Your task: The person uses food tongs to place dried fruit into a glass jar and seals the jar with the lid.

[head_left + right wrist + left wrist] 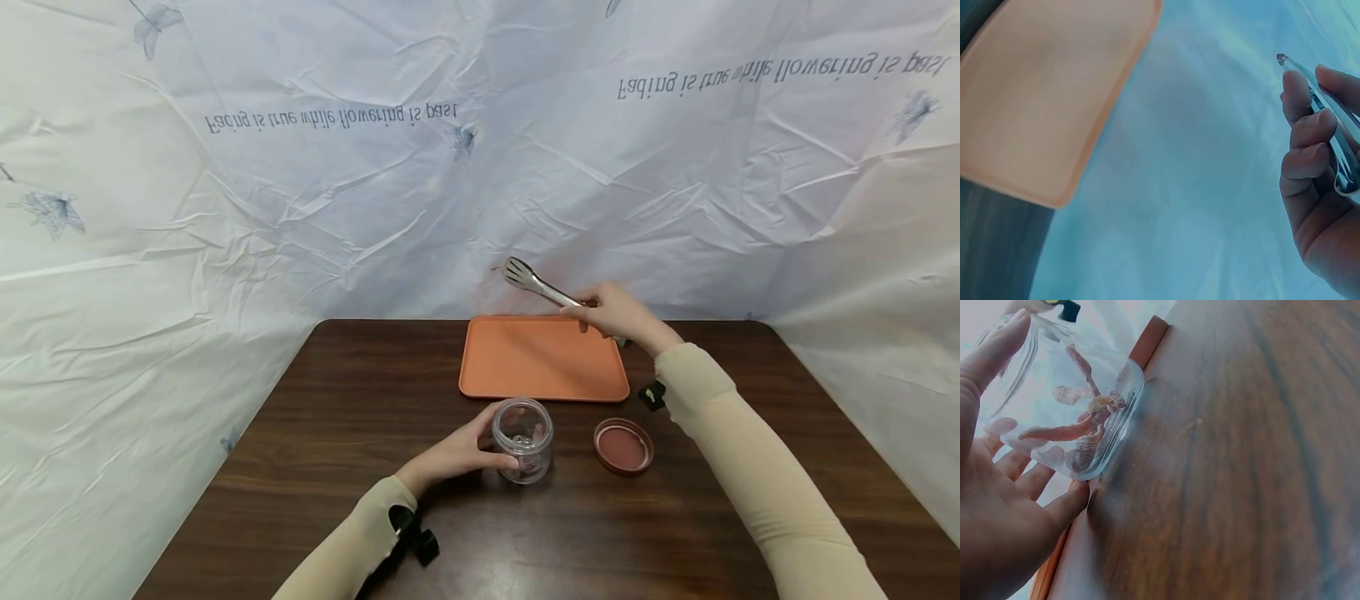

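My left hand (467, 450) holds a clear jar (527, 467) from its left side, thumb and fingers spread round the wall. The jar's mouth is uncovered. In the left wrist view, several shrivelled pinkish-brown pieces (1063, 431) lie inside the jar, near its base. My right hand (618, 315) grips metal tongs (551, 293) above the back part of an orange tray (540, 362). The slotted head of the tongs points up and left. A small reddish bit shows at the tip; its kind is too small to tell.
A reddish-brown round lid (623, 447) lies on the dark wooden table (360, 417), right of the jar, inner side up. The tray sits at the table's back edge. Behind it hangs a white printed sheet (405, 208).
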`<act>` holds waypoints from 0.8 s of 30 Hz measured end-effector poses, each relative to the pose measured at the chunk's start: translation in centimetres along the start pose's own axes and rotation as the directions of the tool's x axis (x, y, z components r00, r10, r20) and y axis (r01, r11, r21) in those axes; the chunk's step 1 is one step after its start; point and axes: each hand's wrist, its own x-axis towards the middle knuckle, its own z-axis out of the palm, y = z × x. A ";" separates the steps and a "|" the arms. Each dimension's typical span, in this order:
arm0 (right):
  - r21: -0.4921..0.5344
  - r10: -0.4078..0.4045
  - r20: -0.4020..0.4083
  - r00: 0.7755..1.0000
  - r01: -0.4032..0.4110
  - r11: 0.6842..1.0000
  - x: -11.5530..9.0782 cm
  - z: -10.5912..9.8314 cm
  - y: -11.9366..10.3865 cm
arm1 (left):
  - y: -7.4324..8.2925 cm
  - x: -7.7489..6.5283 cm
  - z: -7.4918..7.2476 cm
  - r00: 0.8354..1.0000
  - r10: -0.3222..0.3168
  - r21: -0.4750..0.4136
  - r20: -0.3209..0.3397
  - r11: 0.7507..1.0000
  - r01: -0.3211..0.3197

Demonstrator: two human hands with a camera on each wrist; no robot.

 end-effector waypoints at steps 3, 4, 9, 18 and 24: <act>-0.047 -0.012 -0.008 1.000 0.011 0.999 -1.4 -0.8 -0.5 | -0.1 0.0 0.0 1.000 0.008 0.005 -0.002 1.000 -0.008; -0.060 -0.014 -0.008 1.000 0.013 0.998 -1.8 -1.0 -0.6 | -0.2 -0.1 0.0 1.000 0.009 0.005 -0.002 1.000 -0.009; -0.086 -0.009 -0.005 1.000 0.009 0.996 -4.7 -2.1 -1.3 | 0.0 0.0 0.0 1.000 0.008 0.004 0.002 1.000 -0.008; -0.163 -0.102 -0.039 0.994 0.095 0.982 -10.1 -3.2 -2.5 | 0.0 0.1 -0.1 0.999 0.031 0.026 -0.010 0.999 -0.031; -0.167 -0.078 -0.032 0.996 0.072 0.983 -13.3 -3.5 -3.1 | 0.0 0.1 -0.1 1.000 0.008 0.006 -0.003 1.000 -0.008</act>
